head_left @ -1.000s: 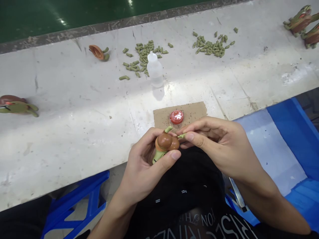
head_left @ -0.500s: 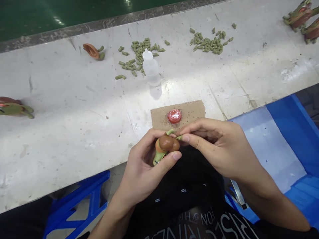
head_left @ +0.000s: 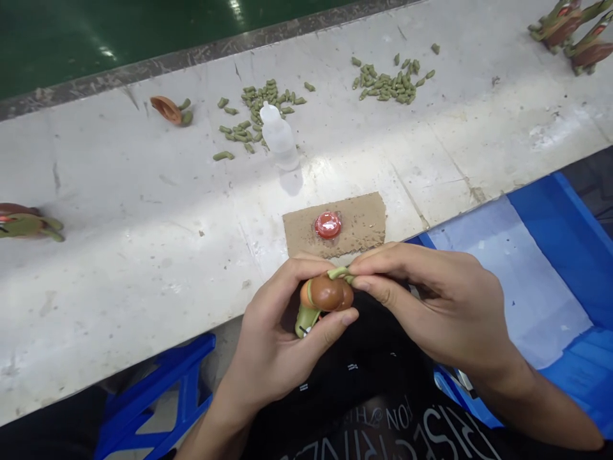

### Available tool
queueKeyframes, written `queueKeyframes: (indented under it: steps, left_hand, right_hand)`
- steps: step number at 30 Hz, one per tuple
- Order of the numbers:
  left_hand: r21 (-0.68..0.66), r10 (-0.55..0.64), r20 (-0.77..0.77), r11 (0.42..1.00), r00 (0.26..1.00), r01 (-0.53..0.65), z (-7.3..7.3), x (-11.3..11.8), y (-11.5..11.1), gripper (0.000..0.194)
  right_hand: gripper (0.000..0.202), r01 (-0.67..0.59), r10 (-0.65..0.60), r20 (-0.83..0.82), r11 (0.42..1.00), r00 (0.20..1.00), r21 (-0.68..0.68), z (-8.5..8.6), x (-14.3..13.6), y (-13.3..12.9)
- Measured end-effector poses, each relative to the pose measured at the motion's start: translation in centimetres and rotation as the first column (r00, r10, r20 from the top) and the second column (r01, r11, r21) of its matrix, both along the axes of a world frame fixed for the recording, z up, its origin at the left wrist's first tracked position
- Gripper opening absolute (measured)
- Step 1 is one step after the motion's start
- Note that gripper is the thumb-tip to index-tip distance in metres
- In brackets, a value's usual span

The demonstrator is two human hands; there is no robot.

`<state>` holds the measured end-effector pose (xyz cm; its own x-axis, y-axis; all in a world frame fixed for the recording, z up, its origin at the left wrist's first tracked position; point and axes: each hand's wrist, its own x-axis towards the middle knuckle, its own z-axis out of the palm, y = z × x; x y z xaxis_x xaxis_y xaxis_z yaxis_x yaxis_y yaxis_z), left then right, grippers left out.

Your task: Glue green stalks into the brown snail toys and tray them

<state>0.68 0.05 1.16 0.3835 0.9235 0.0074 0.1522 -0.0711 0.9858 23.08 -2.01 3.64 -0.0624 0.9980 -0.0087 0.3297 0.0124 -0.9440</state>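
Note:
My left hand is wrapped round a small painted figurine with a glossy brown shell-like part, an orange rim and a green head. Its underside is hidden by my fingers and palm. Against the figurine's right side, my right hand pinches a small green piece between thumb and fingertips. Another green limb-like part stands out at the top of the brown part. Just beyond my hands lies a cardboard piece with a red, shiny round dish on it.
A translucent squeeze bottle stands upright before a heap of small green pieces. Another green heap lies to its right. An orange-brown part and more figurines are on the table. Blue bins stand at the right.
Both hands have moved slightly down with the figurine. My right fingertips now sit closer against it, and the figurine is turned a little. The table's things have shifted slightly with the camera.

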Motion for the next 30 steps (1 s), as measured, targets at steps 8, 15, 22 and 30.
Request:
queueKeyframes:
  steps: [8,15,22,30]
  left_hand:
    - [0.124,-0.070,-0.089,0.989,0.994,0.081,0.3,0.7,0.6,0.028]
    - [0.174,-0.162,-0.015,0.971,0.987,0.162,0.4,0.8,0.1,0.039]
    - [0.102,-0.201,0.016,0.975,0.979,0.199,0.7,1.5,0.1,0.034]
    - [-0.313,-0.107,0.227,0.933,0.968,0.176,0.3,2.6,0.4,0.033]
  right_hand:
    - [0.018,0.017,-0.018,0.013,0.999,1.000,0.048,-0.3,0.9,-0.8]
    - [0.026,-0.017,0.024,-0.070,0.995,0.997,0.099,-0.1,1.4,-2.3]
    - [0.018,-0.035,0.039,-0.102,0.998,0.994,0.048,-0.2,2.2,-2.7]
    - [0.015,0.135,-0.160,-0.257,0.984,0.953,-0.113,1.0,2.1,-1.2]
